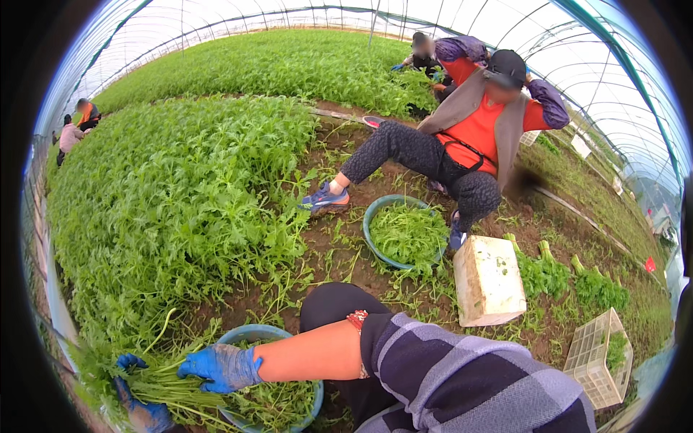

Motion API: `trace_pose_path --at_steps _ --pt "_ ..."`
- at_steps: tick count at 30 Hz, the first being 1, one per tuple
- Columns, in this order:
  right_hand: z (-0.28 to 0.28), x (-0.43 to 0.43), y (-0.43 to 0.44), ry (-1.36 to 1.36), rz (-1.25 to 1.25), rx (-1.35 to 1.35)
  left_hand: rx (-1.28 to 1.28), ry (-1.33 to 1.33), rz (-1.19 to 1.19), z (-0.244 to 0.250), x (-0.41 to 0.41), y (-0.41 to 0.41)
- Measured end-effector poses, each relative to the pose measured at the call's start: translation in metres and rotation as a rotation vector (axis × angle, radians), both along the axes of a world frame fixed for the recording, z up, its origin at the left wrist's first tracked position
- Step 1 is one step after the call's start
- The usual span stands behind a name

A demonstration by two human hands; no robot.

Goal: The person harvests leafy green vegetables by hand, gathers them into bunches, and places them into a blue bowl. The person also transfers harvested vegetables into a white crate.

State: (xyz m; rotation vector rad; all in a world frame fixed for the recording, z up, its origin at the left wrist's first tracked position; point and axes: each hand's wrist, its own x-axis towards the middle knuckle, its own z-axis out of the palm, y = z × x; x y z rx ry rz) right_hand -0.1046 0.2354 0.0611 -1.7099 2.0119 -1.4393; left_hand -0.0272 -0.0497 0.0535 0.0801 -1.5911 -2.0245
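Observation:
A bunch of leafy greens with long pale stems (168,385) lies in my left hand (142,403), whose blue glove is soiled and whose fingers curl around it. My right hand (221,369), also in a blue glove, reaches across from the right with its fingertips against the stems. Whether those fingers grip any stems cannot be made out. Under my right wrist stands a blue tub (319,403) with loose green trimmings (276,406) in it. Standing greens (178,205) grow densely just beyond my hands.
Opposite sits a co-worker (476,135), both arms raised to the head, behind another blue tub (371,238) of greens. A white foam box (490,281), tied bunches (552,270) and a plastic crate (598,360) stand to the right. More people work farther off under the arched greenhouse roof.

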Motion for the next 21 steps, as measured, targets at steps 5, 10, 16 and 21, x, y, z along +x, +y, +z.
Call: trace_pose_path --at_steps 5,10,16,21 --pt "-0.008 -0.008 -0.024 0.034 0.058 0.315 0.438 0.246 -0.099 0.027 0.025 0.014" --pt "-0.034 -0.034 -0.001 0.162 0.185 0.853 0.554 0.385 -0.085 0.053 0.028 0.013" --pt "0.016 -0.012 -0.017 0.035 -0.083 0.13 0.562 0.455 -0.108 0.061 0.065 0.01" --pt "0.039 0.017 -0.033 0.123 -0.049 -0.183 0.51 0.217 -0.1 0.053 0.051 0.035"
